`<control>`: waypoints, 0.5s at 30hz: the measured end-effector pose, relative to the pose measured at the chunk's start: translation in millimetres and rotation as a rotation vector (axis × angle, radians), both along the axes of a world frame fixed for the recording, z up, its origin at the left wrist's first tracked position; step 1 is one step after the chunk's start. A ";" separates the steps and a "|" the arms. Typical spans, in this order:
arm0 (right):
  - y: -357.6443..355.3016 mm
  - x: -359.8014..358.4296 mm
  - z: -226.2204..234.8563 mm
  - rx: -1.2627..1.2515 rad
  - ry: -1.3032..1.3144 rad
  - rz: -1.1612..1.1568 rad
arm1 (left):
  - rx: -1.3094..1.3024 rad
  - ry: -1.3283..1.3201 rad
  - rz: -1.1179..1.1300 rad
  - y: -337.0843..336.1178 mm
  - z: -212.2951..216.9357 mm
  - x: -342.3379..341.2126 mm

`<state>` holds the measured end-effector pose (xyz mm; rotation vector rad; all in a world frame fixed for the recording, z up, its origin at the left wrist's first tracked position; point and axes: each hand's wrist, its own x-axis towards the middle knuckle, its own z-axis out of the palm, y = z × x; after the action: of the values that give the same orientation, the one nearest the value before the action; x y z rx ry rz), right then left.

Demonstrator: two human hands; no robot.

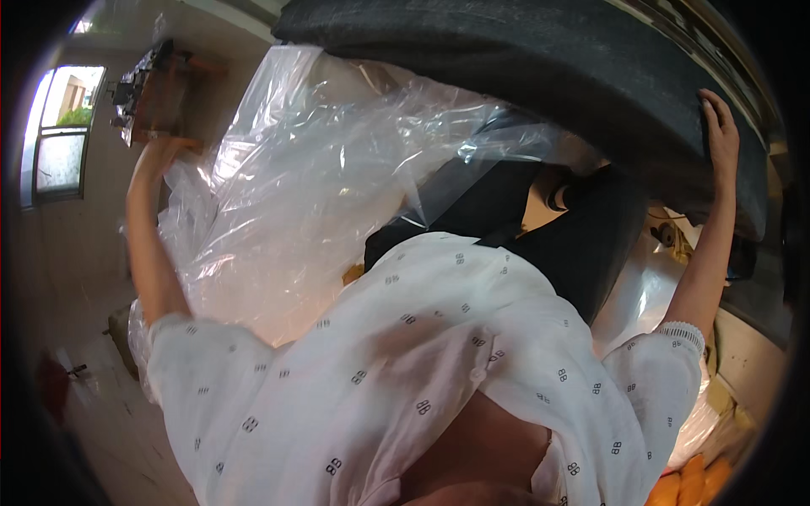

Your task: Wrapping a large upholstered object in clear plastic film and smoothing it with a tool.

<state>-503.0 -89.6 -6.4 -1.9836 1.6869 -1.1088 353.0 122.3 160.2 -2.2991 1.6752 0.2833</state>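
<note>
A large clear plastic sheet (304, 169), crumpled and shiny, spreads over my left side and across part of my legs. At the far left, my left hand (162, 150) is raised beside the sheet's edge; its fingers are hidden and blurred, so I cannot make out a grip. A long dark padded piece (540, 63), like a cushion, curves across the top of the view. On its right part rests my right hand (720, 135), fingers stretched out along the dark surface with nothing visible in them.
Beyond my left hand stands a brownish piece of equipment (164, 97), near a window (63, 135). My dark-trousered legs (582, 228) lie under the padded piece. More clear plastic (645, 282) shows by my right arm, and an orange bundle (688, 485) sits at lower right.
</note>
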 end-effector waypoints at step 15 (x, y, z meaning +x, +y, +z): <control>2.1 7.5 6.2 -0.180 0.166 -0.020 | -0.272 0.399 -0.614 -199.3 -389.8 -268.9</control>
<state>-495.5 -87.5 -0.2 -2.2303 1.7452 -1.1681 84.1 -77.0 -229.5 -1.8349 2.6611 0.4126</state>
